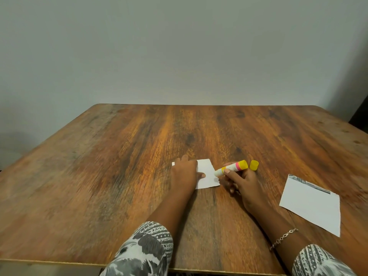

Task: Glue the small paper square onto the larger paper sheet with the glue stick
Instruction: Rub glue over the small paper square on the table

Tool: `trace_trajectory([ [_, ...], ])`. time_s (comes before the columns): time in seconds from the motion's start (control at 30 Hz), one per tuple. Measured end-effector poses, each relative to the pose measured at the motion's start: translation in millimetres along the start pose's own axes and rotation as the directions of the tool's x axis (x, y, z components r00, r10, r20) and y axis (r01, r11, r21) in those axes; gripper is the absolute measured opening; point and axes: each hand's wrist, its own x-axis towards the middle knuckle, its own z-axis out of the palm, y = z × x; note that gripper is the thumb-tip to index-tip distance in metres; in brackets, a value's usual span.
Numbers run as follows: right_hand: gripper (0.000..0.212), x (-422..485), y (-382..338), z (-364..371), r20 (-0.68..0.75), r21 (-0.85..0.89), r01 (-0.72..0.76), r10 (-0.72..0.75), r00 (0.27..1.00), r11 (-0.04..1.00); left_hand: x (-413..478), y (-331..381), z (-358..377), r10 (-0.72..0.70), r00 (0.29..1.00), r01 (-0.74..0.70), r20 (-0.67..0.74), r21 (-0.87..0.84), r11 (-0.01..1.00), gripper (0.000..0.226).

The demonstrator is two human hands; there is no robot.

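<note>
The small white paper square (pixel 207 172) lies flat near the middle of the wooden table (pixel 99 176). My left hand (pixel 185 174) presses down on its left part with flat fingers and covers that side. My right hand (pixel 242 185) grips the uncapped glue stick (pixel 232 167), yellow and pink at the back. Its white tip touches the square's right edge. The yellow cap (pixel 254 165) stands on the table just right of the stick. The larger white paper sheet (pixel 312 206) lies apart at the right.
A plain wall rises behind the table's far edge. The near table edge runs below my patterned sleeves (pixel 143 250). A bracelet (pixel 283 239) circles my right wrist. A dark object (pixel 360 116) shows at the far right.
</note>
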Motion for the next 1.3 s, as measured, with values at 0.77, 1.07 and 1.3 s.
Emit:
trace_trajectory([
  [0.77, 0.021, 9, 9, 3, -0.154, -0.315, 0.024, -0.076, 0.985, 0.949, 5, -27, -22, 0.369, 0.896, -0.366, 0.247, -0.061, 0.929, 0.03],
  [1.07, 0.005, 25, 4, 0, -0.153, -0.298, 0.068, -0.118, 0.981, 0.952, -4, -6, -11, 0.189, 0.972, -0.201, 0.14, 0.075, 0.977, 0.029],
  [1.3, 0.005, 40, -2, 0, -0.113, -0.308, 0.082, -0.122, 0.986, 0.948, -4, 10, -10, 0.144, 0.985, -0.155, 0.099, 0.118, 0.981, 0.038],
])
